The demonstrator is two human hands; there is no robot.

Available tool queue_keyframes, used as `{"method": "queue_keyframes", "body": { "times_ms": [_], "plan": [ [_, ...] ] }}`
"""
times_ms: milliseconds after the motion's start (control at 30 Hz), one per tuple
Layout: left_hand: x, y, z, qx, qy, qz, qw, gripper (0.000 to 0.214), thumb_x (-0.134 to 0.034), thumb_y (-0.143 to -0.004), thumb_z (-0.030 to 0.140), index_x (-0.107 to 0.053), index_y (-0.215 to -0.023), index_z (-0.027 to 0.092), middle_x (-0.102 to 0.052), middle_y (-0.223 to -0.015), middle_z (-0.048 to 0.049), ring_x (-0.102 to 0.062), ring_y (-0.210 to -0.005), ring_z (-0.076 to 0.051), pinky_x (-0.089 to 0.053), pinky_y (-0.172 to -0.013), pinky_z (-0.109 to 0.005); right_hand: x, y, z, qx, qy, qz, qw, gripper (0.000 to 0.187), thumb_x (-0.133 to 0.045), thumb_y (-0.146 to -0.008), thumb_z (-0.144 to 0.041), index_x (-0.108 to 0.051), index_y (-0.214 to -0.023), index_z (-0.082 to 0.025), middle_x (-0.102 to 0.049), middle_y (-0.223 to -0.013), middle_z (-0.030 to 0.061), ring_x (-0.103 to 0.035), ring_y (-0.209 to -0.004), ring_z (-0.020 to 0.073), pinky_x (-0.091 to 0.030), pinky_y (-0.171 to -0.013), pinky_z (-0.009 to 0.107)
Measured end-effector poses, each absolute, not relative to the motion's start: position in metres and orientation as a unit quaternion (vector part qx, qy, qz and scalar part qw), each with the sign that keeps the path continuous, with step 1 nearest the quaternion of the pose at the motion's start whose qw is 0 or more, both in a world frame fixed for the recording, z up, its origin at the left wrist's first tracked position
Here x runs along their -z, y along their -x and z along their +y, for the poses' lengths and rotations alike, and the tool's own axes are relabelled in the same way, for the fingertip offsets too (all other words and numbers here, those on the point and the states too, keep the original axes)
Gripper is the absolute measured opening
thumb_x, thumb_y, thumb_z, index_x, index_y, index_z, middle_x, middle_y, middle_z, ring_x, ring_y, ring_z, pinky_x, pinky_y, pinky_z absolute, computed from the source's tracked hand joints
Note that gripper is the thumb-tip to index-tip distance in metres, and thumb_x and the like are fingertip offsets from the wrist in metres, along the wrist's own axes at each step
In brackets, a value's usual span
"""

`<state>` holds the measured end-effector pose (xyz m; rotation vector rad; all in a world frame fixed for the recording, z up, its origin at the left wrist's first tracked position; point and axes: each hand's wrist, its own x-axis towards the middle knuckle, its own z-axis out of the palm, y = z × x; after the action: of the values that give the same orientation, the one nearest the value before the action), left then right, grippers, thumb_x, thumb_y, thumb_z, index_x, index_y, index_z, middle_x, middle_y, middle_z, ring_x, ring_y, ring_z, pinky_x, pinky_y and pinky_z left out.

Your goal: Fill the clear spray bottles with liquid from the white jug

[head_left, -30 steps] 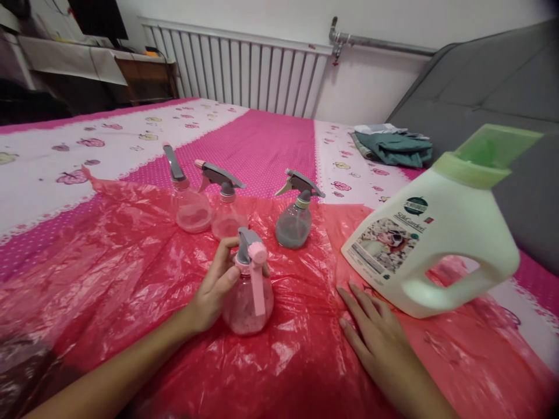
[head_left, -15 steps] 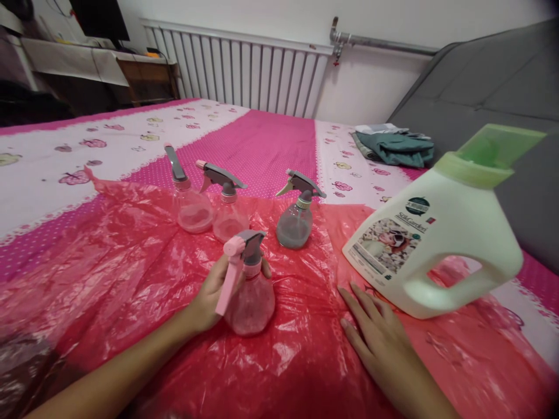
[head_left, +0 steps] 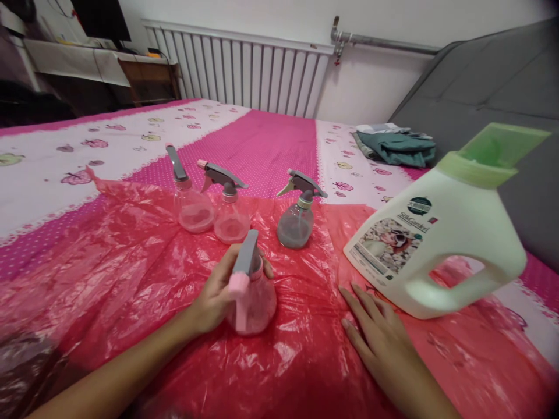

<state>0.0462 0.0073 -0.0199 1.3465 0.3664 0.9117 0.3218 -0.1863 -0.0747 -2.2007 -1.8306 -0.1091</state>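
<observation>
My left hand (head_left: 217,295) is wrapped round the neck of a clear spray bottle (head_left: 261,302) with a pink and grey trigger head. The bottle stands upright on a red plastic sheet (head_left: 305,349), its nozzle pointing toward me. My right hand (head_left: 376,331) lies flat on the sheet with the fingers stretched out. Just beyond its fingertips stands a large pale green detergent jug (head_left: 471,227) with a green cap and a printed label.
Behind the held bottle stand a grey-headed spray bottle (head_left: 295,227), a pink-nozzled spray bottle (head_left: 231,224) and another spray bottle (head_left: 195,214) at the left. Folded clothes (head_left: 395,145) lie on the patterned bed (head_left: 279,139). A radiator (head_left: 244,67) lines the wall; a grey headboard (head_left: 493,99) rises at right.
The trigger head of the bottle in my left hand has turned, so its nozzle now faces me instead of the left. My right hand and the other bottles have stayed in place.
</observation>
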Motion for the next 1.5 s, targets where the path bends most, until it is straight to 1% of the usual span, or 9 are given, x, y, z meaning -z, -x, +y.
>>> {"method": "queue_keyframes", "body": {
  "times_ms": [67, 167, 267, 467, 767, 933, 1133, 1367, 1500],
  "plan": [
    [0.018, -0.046, 0.008, -0.399, -0.625, 0.157, 0.652, 0.054, -0.069, -0.094, 0.068, -0.073, -0.118, 0.02, -0.076, -0.102, -0.0127, -0.07, -0.096, -0.032, -0.054, -0.087, -0.043, 0.075, -0.321, -0.187, 0.038, 0.761, -0.633, 0.136, 0.053, -0.034, -0.11, -0.042, -0.06, -0.154, -0.026, -0.06, -0.157, 0.0093, -0.059, -0.136, 0.0347, -0.054, -0.112, 0.059],
    [0.014, -0.045, 0.009, -0.385, -0.675, 0.162, 0.608, 0.054, -0.053, -0.104, 0.067, -0.074, -0.119, 0.019, -0.078, -0.1, -0.0133, -0.072, -0.104, -0.035, -0.054, -0.092, -0.044, 0.075, -0.321, -0.187, 0.043, 0.764, -0.63, 0.131, 0.054, -0.034, -0.11, -0.043, -0.061, -0.154, -0.026, -0.06, -0.157, 0.0104, -0.059, -0.135, 0.035, -0.055, -0.11, 0.06],
    [0.01, -0.045, 0.009, -0.376, -0.694, 0.159, 0.593, 0.055, -0.047, -0.107, 0.065, -0.073, -0.121, 0.019, -0.079, -0.099, -0.0129, -0.072, -0.106, -0.035, -0.054, -0.096, -0.044, 0.074, -0.322, -0.186, 0.045, 0.763, -0.631, 0.13, 0.054, -0.033, -0.11, -0.043, -0.061, -0.154, -0.025, -0.06, -0.157, 0.0114, -0.059, -0.136, 0.0354, -0.055, -0.11, 0.062],
    [0.009, -0.048, 0.009, -0.393, -0.676, 0.147, 0.606, 0.052, -0.057, -0.102, 0.067, -0.075, -0.117, 0.02, -0.079, -0.101, -0.0128, -0.073, -0.105, -0.035, -0.054, -0.096, -0.045, 0.074, -0.321, -0.186, 0.045, 0.762, -0.631, 0.134, 0.054, -0.033, -0.111, -0.043, -0.061, -0.154, -0.025, -0.061, -0.157, 0.0101, -0.059, -0.135, 0.0356, -0.055, -0.111, 0.061],
    [0.033, -0.035, 0.016, -0.397, -0.654, 0.195, 0.614, 0.057, -0.056, -0.1, 0.069, -0.077, -0.108, 0.017, -0.077, -0.112, -0.0143, -0.066, -0.117, -0.037, -0.048, -0.106, -0.044, 0.076, -0.323, -0.187, 0.036, 0.759, -0.634, 0.14, 0.055, -0.034, -0.111, -0.045, -0.059, -0.155, -0.025, -0.06, -0.158, 0.0088, -0.058, -0.137, 0.0353, -0.054, -0.112, 0.06],
    [0.027, -0.04, 0.011, -0.422, -0.645, 0.153, 0.618, 0.054, -0.06, -0.1, 0.068, -0.076, -0.114, 0.018, -0.078, -0.105, -0.013, -0.069, -0.107, -0.033, -0.05, -0.1, -0.043, 0.078, -0.322, -0.188, 0.042, 0.756, -0.638, 0.144, 0.055, -0.035, -0.11, -0.045, -0.059, -0.156, -0.027, -0.059, -0.158, 0.009, -0.059, -0.135, 0.0355, -0.055, -0.11, 0.061],
    [0.02, -0.04, 0.011, -0.42, -0.653, 0.2, 0.598, 0.045, -0.067, -0.098, 0.063, -0.079, -0.103, 0.02, -0.079, -0.098, -0.0091, -0.069, -0.093, -0.029, -0.05, -0.09, -0.04, 0.08, -0.323, -0.186, 0.047, 0.757, -0.636, 0.143, 0.055, -0.035, -0.11, -0.045, -0.06, -0.154, -0.025, -0.061, -0.157, 0.01, -0.058, -0.136, 0.0362, -0.054, -0.11, 0.061],
    [0.026, -0.039, 0.015, -0.415, -0.657, 0.195, 0.599, 0.051, -0.063, -0.098, 0.068, -0.078, -0.108, 0.021, -0.078, -0.095, -0.0068, -0.066, -0.087, -0.025, -0.049, -0.084, -0.036, 0.077, -0.322, -0.186, 0.042, 0.757, -0.636, 0.146, 0.056, -0.033, -0.111, -0.046, -0.059, -0.156, -0.026, -0.06, -0.157, 0.0095, -0.059, -0.134, 0.0352, -0.055, -0.11, 0.061],
    [0.024, -0.038, 0.015, -0.407, -0.679, 0.182, 0.583, 0.048, -0.057, -0.104, 0.064, -0.075, -0.113, 0.022, -0.077, -0.101, -0.0074, -0.067, -0.091, -0.025, -0.049, -0.088, -0.036, 0.076, -0.322, -0.186, 0.036, 0.759, -0.634, 0.143, 0.056, -0.034, -0.11, -0.045, -0.059, -0.156, -0.025, -0.06, -0.158, 0.0097, -0.058, -0.135, 0.0354, -0.053, -0.112, 0.061]
  ]
}}
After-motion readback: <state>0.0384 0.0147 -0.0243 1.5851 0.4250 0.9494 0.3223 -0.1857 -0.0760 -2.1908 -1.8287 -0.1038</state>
